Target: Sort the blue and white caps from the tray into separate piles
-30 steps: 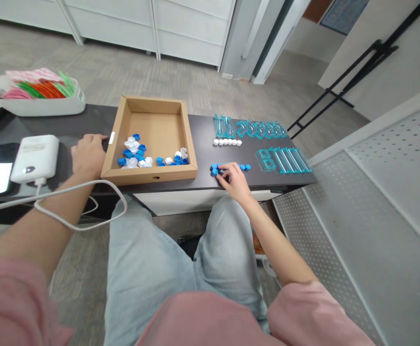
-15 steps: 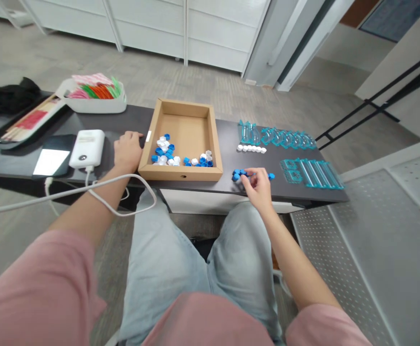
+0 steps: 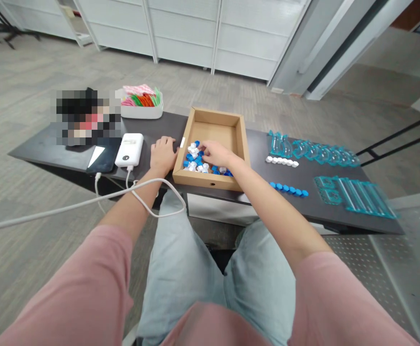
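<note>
Right grip [image 3: 215,154] has left the blue row [image 3: 289,189] for the cardboard box [image 3: 198,179].

Box [image 3: 195,178]: matt cardboard. Blue blocks [image 3: 285,188]: smooth plastic, slight sheen. Teal tubes [image 3: 365,197]: glossy see-through plastic. Tabletop [image 3: 178,126]: smooth, low sheen. Power bank [image 3: 130,148]: smooth plastic. Jeans [image 3: 175,254]: denim cloth.

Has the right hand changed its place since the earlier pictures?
Yes: judged against the cardboard box, the right hand has moved left, from the blue row outside it to the loose pieces inside.
</note>
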`<state>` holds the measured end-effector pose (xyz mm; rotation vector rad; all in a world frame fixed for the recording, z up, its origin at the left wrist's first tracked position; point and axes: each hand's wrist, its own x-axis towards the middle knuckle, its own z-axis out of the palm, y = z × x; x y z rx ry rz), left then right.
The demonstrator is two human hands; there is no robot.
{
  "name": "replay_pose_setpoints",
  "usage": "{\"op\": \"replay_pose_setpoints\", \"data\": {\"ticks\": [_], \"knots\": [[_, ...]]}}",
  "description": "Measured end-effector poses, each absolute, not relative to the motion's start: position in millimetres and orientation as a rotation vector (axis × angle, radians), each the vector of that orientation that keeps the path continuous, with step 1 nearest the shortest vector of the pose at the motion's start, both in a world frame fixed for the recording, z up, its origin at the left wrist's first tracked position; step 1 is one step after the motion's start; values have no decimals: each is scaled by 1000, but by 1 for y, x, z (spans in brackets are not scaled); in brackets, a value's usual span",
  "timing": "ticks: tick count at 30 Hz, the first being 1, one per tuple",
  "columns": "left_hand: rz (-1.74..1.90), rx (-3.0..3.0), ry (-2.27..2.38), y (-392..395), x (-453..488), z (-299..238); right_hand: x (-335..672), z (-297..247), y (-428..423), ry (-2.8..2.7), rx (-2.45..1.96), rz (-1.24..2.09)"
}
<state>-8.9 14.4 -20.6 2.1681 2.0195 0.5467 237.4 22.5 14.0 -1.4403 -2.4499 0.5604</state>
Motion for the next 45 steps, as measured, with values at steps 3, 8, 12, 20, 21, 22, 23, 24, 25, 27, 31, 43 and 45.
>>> {"op": "replay_pose_setpoints", "data": {"ticks": [3, 8, 12, 20, 21, 22, 23, 24, 25, 27, 31, 43, 45], "knots": [[536, 2171, 2021, 14, -9, -20, 232, 5, 30, -2475, -1442, 572], [518, 2170, 2025, 13, -8, -18, 253, 15, 16, -2338, -1359, 484], [497, 2164, 2032, 10, -5, -14, 309, 42, -20, -2149, -1279, 347], [366, 2157, 2010, 7, -8, -3, 453, 35, -157, -1734, -1449, 207], [356, 2155, 2011, 8, -8, -2, 463, 26, -174, -1685, -1497, 215], [348, 2151, 2017, 8, -9, -2, 471, 17, -190, -1639, -1544, 228], [338, 2150, 2022, 9, -9, -2, 476, 8, -204, -1593, -1585, 244], [330, 2149, 2027, 9, -9, -2, 479, -1, -216, -1549, -1618, 264], [323, 2149, 2032, 9, -9, -1, 481, -10, -225, -1505, -1640, 287], [310, 2149, 2038, 9, -8, 0, 479, -26, -238, -1421, -1656, 344], [283, 2157, 2047, 9, -7, 2, 463, -47, -241, -1274, -1614, 442], [345, 2178, 2077, 14, -12, -8, 429, -55, -216, -1452, -1620, 333], [331, 2165, 2082, 14, -12, -7, 430, -55, -218, -1442, -1620, 310]]}}
